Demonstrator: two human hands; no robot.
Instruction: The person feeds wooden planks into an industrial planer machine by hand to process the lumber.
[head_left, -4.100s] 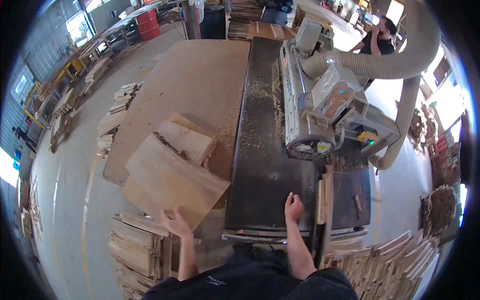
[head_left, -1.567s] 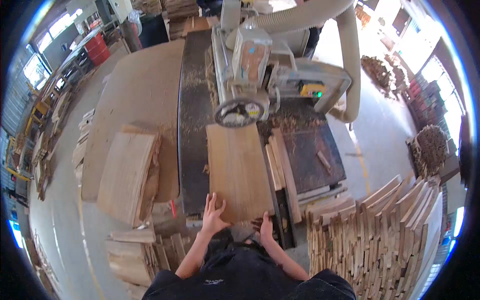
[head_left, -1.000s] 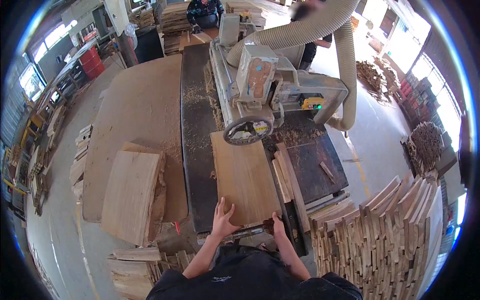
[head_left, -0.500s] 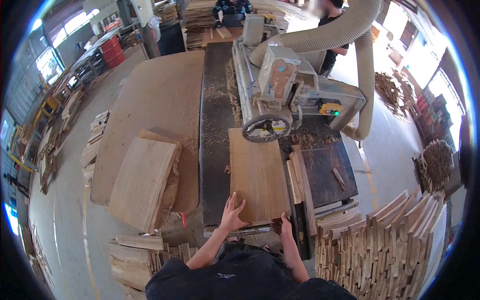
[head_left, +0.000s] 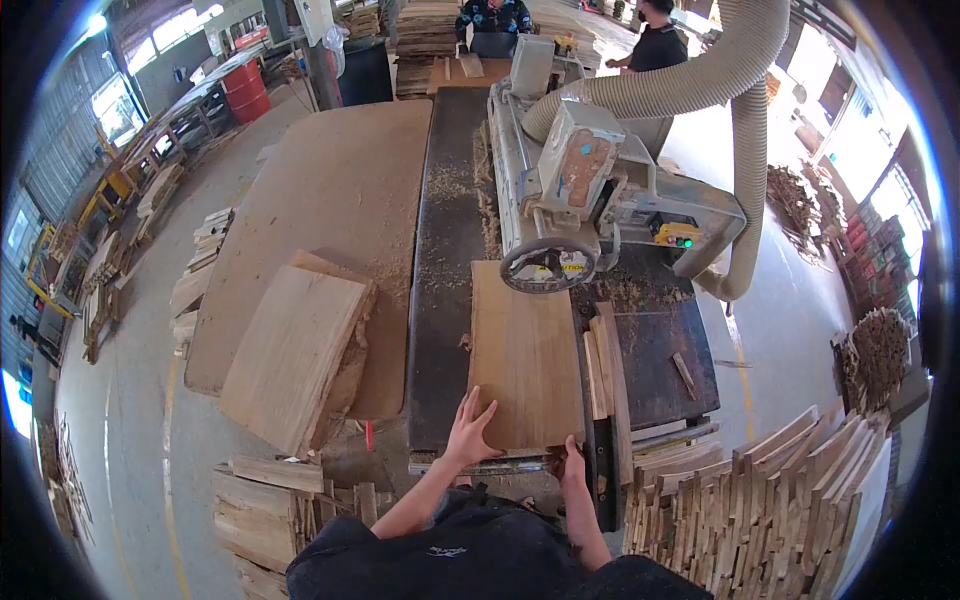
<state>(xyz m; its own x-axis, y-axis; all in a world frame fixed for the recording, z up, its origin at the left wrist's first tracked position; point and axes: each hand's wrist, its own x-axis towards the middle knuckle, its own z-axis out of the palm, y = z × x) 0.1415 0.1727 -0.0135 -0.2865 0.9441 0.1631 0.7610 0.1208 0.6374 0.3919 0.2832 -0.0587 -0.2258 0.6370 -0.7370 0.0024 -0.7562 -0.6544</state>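
Note:
A wide wooden slab point(head_left: 525, 355) lies flat on the dark steel machine bed point(head_left: 440, 300), its far end under the grey saw head point(head_left: 575, 190) with the round handwheel. My left hand point(head_left: 468, 430) rests flat on the slab's near left corner, fingers spread. My right hand point(head_left: 570, 462) grips the slab's near right corner at its end edge. Thin cut strips point(head_left: 605, 365) lie along the slab's right side.
A stack of raw slabs point(head_left: 290, 350) sits on the sawdust-covered side table at left. Cut boards are piled at lower left point(head_left: 270, 505) and lower right point(head_left: 760, 510). A dust hose point(head_left: 745, 150) arcs over the machine. Two people point(head_left: 655, 40) stand at the far end.
Four seconds ago my left hand held a slab on the left stack. That slab now lies on the bed, and both hands have pushed it forward under the saw head.

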